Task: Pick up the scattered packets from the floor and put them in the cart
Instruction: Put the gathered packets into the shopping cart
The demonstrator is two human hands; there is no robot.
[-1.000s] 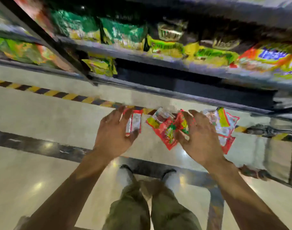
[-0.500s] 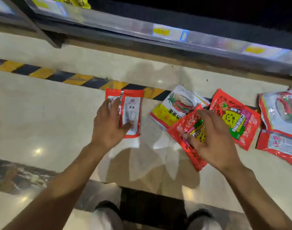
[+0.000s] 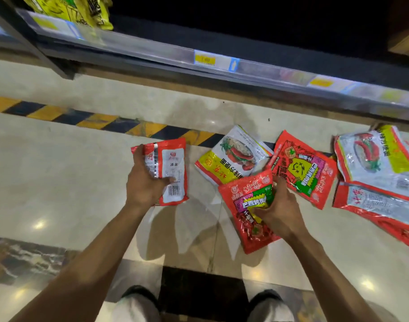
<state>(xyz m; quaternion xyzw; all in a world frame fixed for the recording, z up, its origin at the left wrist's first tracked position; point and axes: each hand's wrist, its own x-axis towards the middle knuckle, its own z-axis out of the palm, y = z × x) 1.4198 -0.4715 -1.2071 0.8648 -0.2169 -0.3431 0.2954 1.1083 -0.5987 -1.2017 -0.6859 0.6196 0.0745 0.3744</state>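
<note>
On a glossy shop floor (image 3: 59, 177), in front of a bottom shelf (image 3: 222, 63) and seen from above, six flat snack packets lie or are held. A yellow-and-black floor stripe (image 3: 87, 118) runs along the left.

The left hand (image 3: 145, 182) is curled round a red-and-white packet (image 3: 173, 173), fingers over its left edge and thumb across its face. Its shadow below suggests it is raised off the floor.

Next is a white-and-yellow packet (image 3: 231, 159), lying flat and untouched. Overlapping its lower corner is a red packet with green and yellow print (image 3: 247, 205). The right hand (image 3: 280, 212) pinches its right side with bent fingers; whether it has left the floor cannot be told.

Just right lies a red packet with a yellow face (image 3: 301, 168). At the far right, a white packet with red chillies (image 3: 373, 159) overlaps a red-and-silver packet (image 3: 380, 210).

The cart is not in view.

The packets look light, thin and crinkly, with slick film likely to slide on the polished floor. A pinch at an edge or sealed corner should lift each one; squeezing the middle may crush the contents.
</note>
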